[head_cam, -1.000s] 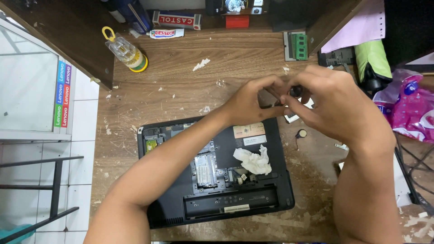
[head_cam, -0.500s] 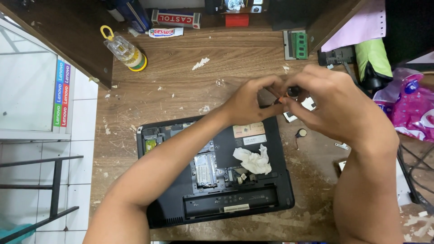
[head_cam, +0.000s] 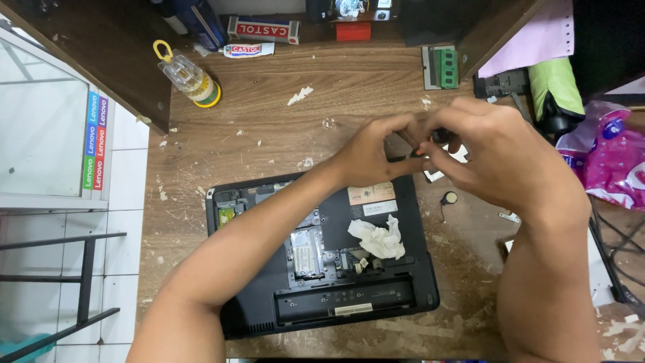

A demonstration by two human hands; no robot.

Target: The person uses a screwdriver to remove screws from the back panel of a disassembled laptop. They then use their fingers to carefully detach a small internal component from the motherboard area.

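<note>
A small dark component [head_cam: 424, 142] sits right of frame centre, pinched between both hands above the wooden desk [head_cam: 269, 121]. It is black with an orange spot; most of it is covered by fingers, so its shape, long axis and pointing direction cannot be determined. The left hand [head_cam: 373, 153] is closed on it from the left. The right hand [head_cam: 500, 158] is closed on it from the right, fingers curled over the top. Just below the hands, an opened black laptop [head_cam: 322, 262] lies underside up, a crumpled white tissue [head_cam: 377, 238] resting on it. A green memory module [head_cam: 442, 67] lies at upper right; a clear bottle with a yellow loop [head_cam: 188, 77] stands at upper left.
</note>
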